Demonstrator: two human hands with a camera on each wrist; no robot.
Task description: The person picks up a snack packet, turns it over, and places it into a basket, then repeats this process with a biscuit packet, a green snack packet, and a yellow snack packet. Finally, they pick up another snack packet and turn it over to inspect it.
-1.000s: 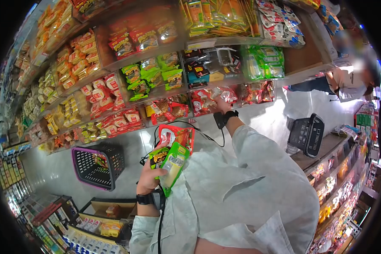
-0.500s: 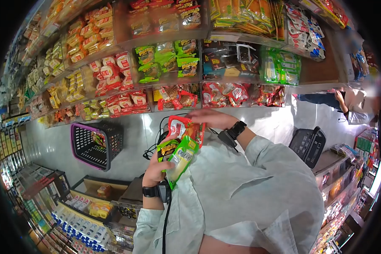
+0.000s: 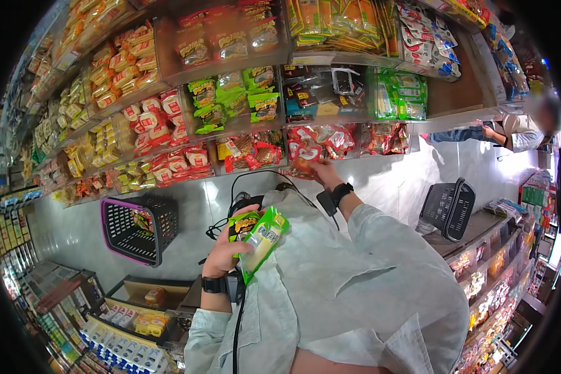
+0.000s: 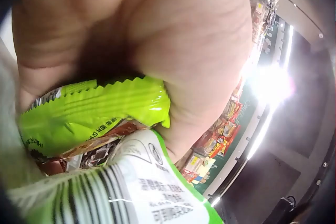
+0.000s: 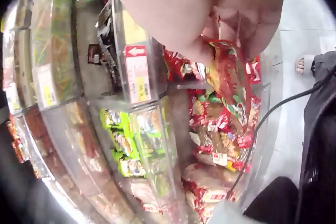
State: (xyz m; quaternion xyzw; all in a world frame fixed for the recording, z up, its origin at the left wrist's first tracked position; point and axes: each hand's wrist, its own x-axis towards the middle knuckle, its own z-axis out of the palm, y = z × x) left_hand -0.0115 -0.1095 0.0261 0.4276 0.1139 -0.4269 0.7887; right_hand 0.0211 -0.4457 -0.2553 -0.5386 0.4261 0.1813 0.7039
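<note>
My left hand (image 3: 219, 257) grips two snack packets in front of my shirt. One is a green and white packet (image 3: 265, 244); the other, a green and black packet (image 3: 240, 227), sits behind it. Close up in the left wrist view, a bright green crimped edge (image 4: 94, 113) lies under the palm. My right hand (image 3: 325, 176) pinches a red snack packet (image 5: 231, 82) by its edge at the front of the bottom shelf. Similar red packets (image 3: 336, 140) fill the bin right behind it.
Tiered clear bins hold green packets (image 3: 230, 103) and red-and-white packets (image 3: 153, 124). On the floor stand a purple-rimmed basket (image 3: 159, 227) at left and a dark basket (image 3: 449, 209) at right. Another person (image 3: 520, 129) is at far right. A black cable (image 5: 278, 111) hangs by my right hand.
The red packet, earlier in my left hand with the green ones, has passed to my right hand. From there my right hand has moved with it up to the bottom bin.
</note>
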